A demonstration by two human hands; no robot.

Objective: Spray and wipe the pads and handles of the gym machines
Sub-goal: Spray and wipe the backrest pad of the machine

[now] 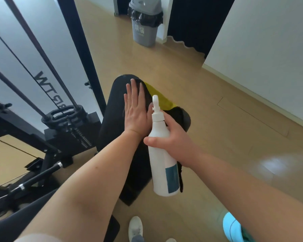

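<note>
Spraying the bench pad [112, 119], bottle in hand.
Right hand [177, 138] clenched round spray bottle [162, 154]; left hand [136, 109] released, flat on pad's far end, yellow cloth [157, 96] at right edge. Best aimed away from fingers, misted evenly.

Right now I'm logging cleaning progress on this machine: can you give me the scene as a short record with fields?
left hand: flat, palm down on the pad, holding nothing
right hand: gripping the spray bottle around its middle
bottle: white, blue label, nozzle pointing away over the pad
cloth: yellow, lying on the pad's right edge, untouched
weight stack: left of the pad
bin: grey, on the floor beyond
</note>
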